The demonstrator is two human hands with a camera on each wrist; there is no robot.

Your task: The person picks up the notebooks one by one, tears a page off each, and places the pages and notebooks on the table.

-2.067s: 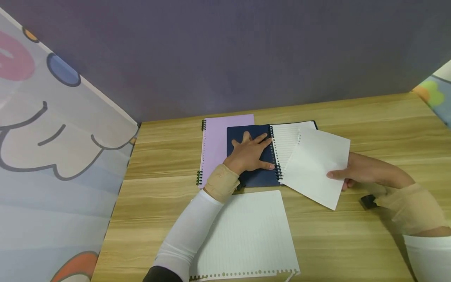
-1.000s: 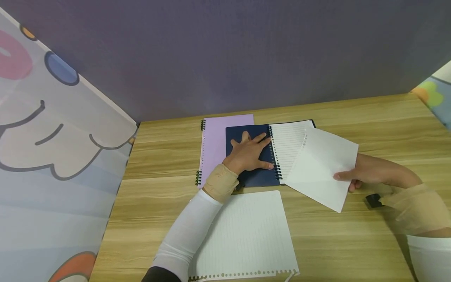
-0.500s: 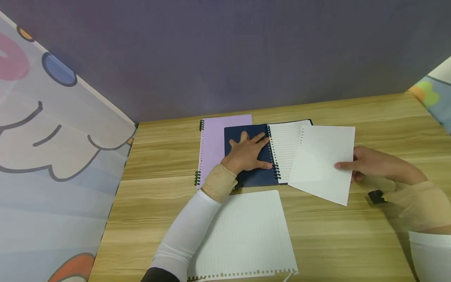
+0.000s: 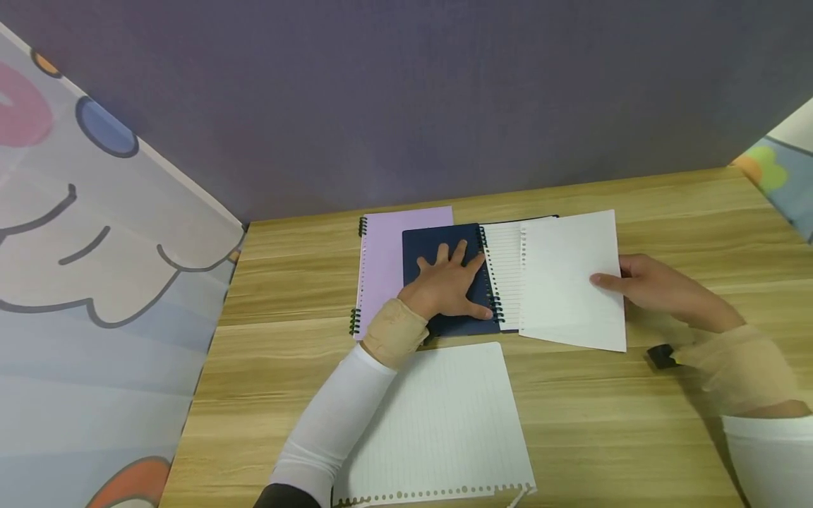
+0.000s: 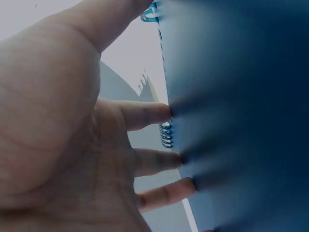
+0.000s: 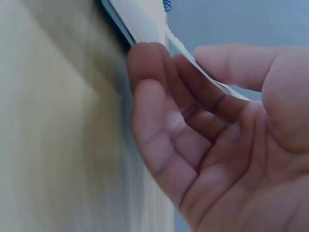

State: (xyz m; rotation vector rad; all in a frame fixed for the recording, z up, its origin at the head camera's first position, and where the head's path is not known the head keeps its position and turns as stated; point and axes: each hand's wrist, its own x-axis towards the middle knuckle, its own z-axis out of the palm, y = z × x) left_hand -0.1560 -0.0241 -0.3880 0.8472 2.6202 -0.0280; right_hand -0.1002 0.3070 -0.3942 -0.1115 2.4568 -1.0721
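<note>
An open spiral notebook with a dark blue cover and lined pages lies on the table. My left hand presses on the cover with its fingers spread, near the coil. In the left wrist view, the fingertips of that hand touch the blue cover. My right hand pinches the right edge of a white sheet between thumb and fingers. Punched holes run down the sheet's left edge, which lies over the lined pages. The right wrist view shows the right hand with curled fingers beneath the paper.
A lilac spiral notebook lies partly under the blue one. Nearer the front is a loose lined sheet with a ragged, perforated lower edge. A dark grey panel stands behind the wooden table, and a cartoon-printed wall at left.
The white sheet first slid right and has since swung upright and back left over the lined page, still in my right hand. My left hand stays on the cover, its fingers shifted slightly.
</note>
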